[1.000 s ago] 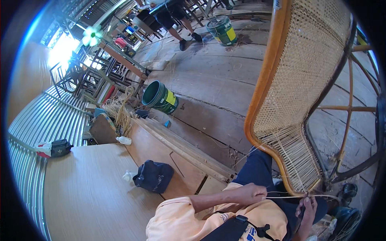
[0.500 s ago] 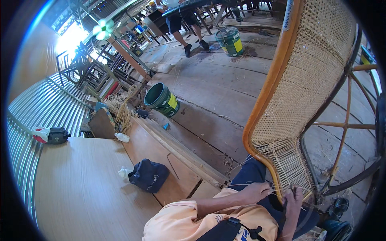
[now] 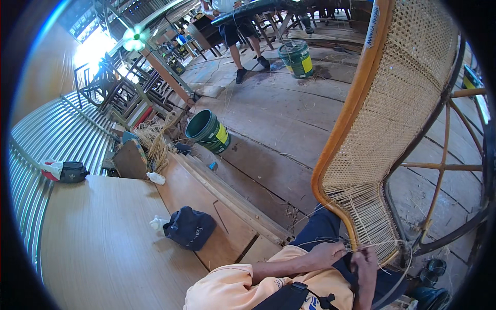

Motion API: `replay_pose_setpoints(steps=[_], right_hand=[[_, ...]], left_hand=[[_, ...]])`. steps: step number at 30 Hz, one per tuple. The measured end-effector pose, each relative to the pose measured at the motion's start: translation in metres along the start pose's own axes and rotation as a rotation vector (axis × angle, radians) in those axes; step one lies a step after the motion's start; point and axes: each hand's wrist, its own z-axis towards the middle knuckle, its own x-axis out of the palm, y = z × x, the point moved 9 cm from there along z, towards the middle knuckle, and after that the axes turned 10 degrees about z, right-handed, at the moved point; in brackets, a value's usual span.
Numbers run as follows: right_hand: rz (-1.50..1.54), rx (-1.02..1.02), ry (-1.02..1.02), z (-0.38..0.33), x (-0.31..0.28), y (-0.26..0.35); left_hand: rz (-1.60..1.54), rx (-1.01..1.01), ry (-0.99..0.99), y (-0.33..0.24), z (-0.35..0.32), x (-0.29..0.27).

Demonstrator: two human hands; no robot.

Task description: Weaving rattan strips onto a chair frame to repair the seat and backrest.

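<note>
Fingers of the left hand (image 3: 332, 252) close in a pinch on a pale cane strand (image 3: 388, 242); the right hand (image 3: 366, 262), just beside it, has curled fingers at the strand, though whether they grip it cannot be told. Both lie at the lower end of a rattan chair (image 3: 392, 93), by its sparsely strung section (image 3: 361, 209). Steady tension and flat, untwisted passes would probably keep the rows even. Surroundings, left to right: corrugated metal sheeting (image 3: 57, 137), black pouch (image 3: 74, 173), pale wooden panel (image 3: 113, 227), white bottle (image 3: 156, 178), navy bag (image 3: 191, 227), green bucket (image 3: 208, 132) on plank flooring (image 3: 274, 111). Right of the hands, the strand's slack loop might snag near the dark curved strut (image 3: 449, 241); the chair's rim likely limits finger room.
</note>
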Motion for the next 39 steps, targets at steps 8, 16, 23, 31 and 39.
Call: replay_pose_setpoints(steps=[8,16,23,31,39], right_hand=[[-0.025,0.074,0.050,0.009,0.006,-0.019],[0.239,0.041,-0.005,-0.011,0.000,-0.007],[0.080,-0.027,0.048,0.002,-0.022,0.034],[0.183,0.112,-0.073,0.010,-0.054,0.030],[0.176,0.004,-0.197,0.012,-0.112,0.057]], left_hand=[[-0.064,-0.014,-0.063,-0.005,0.011,-0.005],[-0.164,0.007,0.141,-0.008,-0.005,-0.007],[-0.124,-0.012,0.245,0.028,-0.025,-0.027],[-0.242,-0.315,0.358,0.066,-0.045,-0.054],[-0.436,-0.439,0.392,0.122,-0.079,-0.077]])
